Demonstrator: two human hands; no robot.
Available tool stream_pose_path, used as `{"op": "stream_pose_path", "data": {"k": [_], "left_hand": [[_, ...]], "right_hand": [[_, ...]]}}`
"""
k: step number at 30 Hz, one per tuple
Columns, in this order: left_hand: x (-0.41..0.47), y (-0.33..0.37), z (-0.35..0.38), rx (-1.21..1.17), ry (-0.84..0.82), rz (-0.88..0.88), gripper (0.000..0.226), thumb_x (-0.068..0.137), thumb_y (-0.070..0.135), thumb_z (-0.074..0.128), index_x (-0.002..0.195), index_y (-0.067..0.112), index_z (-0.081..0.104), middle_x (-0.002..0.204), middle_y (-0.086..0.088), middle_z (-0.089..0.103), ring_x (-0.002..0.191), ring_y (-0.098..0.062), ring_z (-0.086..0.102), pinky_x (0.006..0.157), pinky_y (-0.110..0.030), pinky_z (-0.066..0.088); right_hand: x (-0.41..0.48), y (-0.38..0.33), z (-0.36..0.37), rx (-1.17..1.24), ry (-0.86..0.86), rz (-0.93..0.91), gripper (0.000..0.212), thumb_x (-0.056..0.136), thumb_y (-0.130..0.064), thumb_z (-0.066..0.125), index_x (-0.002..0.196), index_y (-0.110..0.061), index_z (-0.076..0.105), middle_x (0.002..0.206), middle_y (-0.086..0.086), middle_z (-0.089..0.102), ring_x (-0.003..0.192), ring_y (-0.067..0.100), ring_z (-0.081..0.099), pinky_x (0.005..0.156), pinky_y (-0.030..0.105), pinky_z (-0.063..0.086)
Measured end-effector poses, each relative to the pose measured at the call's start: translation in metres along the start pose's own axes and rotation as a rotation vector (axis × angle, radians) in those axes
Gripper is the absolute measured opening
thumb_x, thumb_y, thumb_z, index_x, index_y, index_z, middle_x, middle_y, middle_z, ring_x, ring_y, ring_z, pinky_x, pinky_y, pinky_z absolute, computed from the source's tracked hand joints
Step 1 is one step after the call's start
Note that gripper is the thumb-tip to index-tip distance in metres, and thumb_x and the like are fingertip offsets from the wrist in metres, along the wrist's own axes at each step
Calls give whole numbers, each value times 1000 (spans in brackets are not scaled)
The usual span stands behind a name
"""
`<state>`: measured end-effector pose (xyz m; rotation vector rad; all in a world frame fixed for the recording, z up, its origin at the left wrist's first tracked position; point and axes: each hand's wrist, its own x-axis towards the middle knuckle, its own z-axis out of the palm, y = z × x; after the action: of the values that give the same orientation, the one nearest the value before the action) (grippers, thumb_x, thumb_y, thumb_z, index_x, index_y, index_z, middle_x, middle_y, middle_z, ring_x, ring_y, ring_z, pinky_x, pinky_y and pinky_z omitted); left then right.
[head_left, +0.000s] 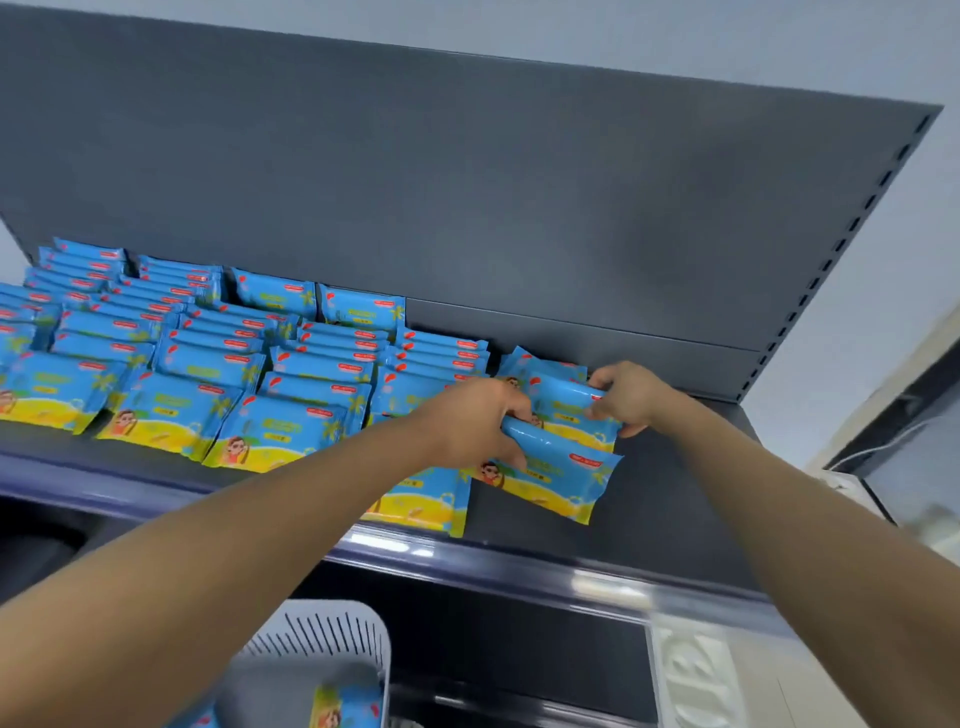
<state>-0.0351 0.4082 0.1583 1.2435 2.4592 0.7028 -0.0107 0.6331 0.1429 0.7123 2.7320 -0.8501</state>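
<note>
Left hand (478, 421) curled round left end of front packet (563, 478), long axis along the shelf (665, 499), yellow edge toward viewer, right hand (631, 397) pinching right end of rear packet (569, 408), right of the rows (260, 364).

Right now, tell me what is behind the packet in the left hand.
Behind the packet that the left hand grips stands a second packet, held by the right hand. More packets peek out further back; their count is hidden.

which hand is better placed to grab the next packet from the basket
Probably the left hand: the basket sits under that forearm, while the right hand is farther over.
</note>
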Motion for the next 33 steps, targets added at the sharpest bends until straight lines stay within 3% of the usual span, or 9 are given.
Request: {"op": "stream_pose_path", "data": {"k": [3, 8, 15, 18, 22, 25, 27, 33], "left_hand": [[17, -5, 3, -60, 35, -50, 21, 71, 21, 79, 79, 18, 60, 70, 8, 55, 59, -8, 50, 55, -23, 41], [40, -15, 7, -124, 71, -121, 24, 71, 22, 80, 90, 15, 68, 87, -2, 67, 66, -11, 56, 64, -27, 48], [81, -29, 20, -11, 103, -167, 24, 74, 23, 77, 91, 15, 61, 79, -1, 60, 70, -16, 54, 62, -26, 42], [98, -37, 26, 133, 130, -172, 28, 79, 30, 71, 100, 17, 59, 87, -4, 62, 85, -23, 57, 74, -27, 36], [117, -46, 31, 400, 175, -158, 46, 85, 36, 62, 123, 13, 51, 120, -7, 56, 115, -25, 47, 96, -35, 31], [124, -47, 34, 500, 200, -129, 47, 86, 36, 60, 124, 12, 47, 122, -7, 52, 116, -24, 44, 97, -34, 30], [125, -46, 36, 561, 221, -104, 48, 87, 35, 59, 126, 12, 44, 122, -7, 49, 115, -24, 43, 97, -34, 31], [101, -36, 28, 631, 332, 17, 46, 86, 29, 58, 126, 11, 43, 120, -7, 46, 114, -25, 42, 99, -34, 28]], "right_hand": [[26, 4, -1, 49, -25, -41, 22, 85, -10, 67, 105, -15, 59, 89, 6, 56, 79, 24, 61, 66, 38, 59], [61, -2, -3, -19, 5, -142, 13, 83, -10, 67, 92, -15, 59, 94, 5, 58, 82, 23, 61, 67, 36, 59], [83, 6, -9, 32, -37, -186, 14, 80, -10, 70, 91, -16, 65, 89, 6, 64, 78, 19, 65, 64, 33, 59], [84, 10, -13, 134, -38, -197, 14, 84, -9, 67, 96, -16, 65, 84, 2, 63, 76, 17, 62, 62, 29, 56], [78, 13, -18, 38, 68, -255, 27, 84, -15, 69, 110, -9, 65, 95, 6, 65, 83, 16, 56, 68, 23, 43], [65, 10, -21, -84, 212, -273, 34, 89, -16, 61, 122, -10, 60, 118, 7, 63, 107, 20, 58, 88, 26, 43], [54, 3, -21, -133, 283, -293, 35, 91, -18, 58, 125, -11, 58, 123, 8, 61, 113, 24, 55, 95, 32, 43], [12, -29, -15, -339, 440, -395, 40, 92, -26, 55, 129, -12, 52, 123, 9, 54, 115, 28, 50, 92, 38, 45]]}}
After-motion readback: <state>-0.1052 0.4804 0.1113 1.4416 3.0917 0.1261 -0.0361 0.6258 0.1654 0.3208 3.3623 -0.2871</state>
